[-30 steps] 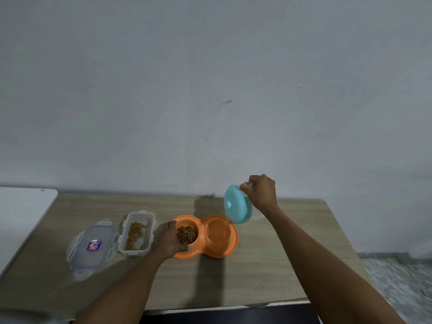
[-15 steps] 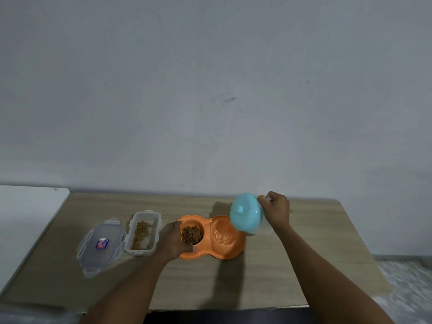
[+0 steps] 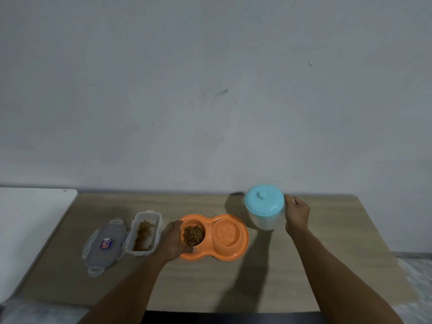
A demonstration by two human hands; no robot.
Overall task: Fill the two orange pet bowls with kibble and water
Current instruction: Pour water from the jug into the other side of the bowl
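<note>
Head view: the orange plastic twin pet bowl sits on the desk, with kibble at nine o'clock and water at three. The left hand has its fingers clasped on the bowl's rim. The right hand fingers grasp the turquoise-lidded clear jug.

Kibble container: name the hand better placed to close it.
Probably left. The left hand grips the orange double bowl beside the kibble container and lid; the right hand holds the water jug beyond it.

No legible txt or nos. anywhere. Only mark: small blue/red sticker on the clear container lid, left side of table. Print too small & blurred to read.
</note>
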